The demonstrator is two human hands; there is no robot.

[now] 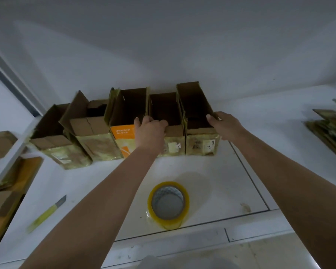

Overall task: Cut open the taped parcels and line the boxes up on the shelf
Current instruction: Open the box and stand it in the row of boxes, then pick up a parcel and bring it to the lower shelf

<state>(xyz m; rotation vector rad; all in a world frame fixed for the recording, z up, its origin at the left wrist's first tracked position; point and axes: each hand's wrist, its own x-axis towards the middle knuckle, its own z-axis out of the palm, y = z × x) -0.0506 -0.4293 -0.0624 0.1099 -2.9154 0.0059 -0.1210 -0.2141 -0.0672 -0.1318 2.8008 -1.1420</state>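
Several opened cardboard boxes wrapped in yellowish tape stand in a row against the back wall of the white shelf [260, 133]. My left hand [150, 131] grips the near rim of the fourth box [175, 140], fingers curled over its edge beside the orange-printed box [124, 136]. My right hand [224, 125] holds the right wall of the rightmost box [200, 144], thumb at its rim. The two leftmost boxes [52, 144] [93, 140] lean a little, flaps up. A yellow utility knife [47, 214] lies on the shelf at the near left, blade out.
A roll of clear yellowish tape [168, 204] stands on the shelf in front of me between my forearms. Flattened cardboard [330, 129] is stacked at the right edge. More boxes [0, 144] sit on a lower level beyond the shelf's left frame.
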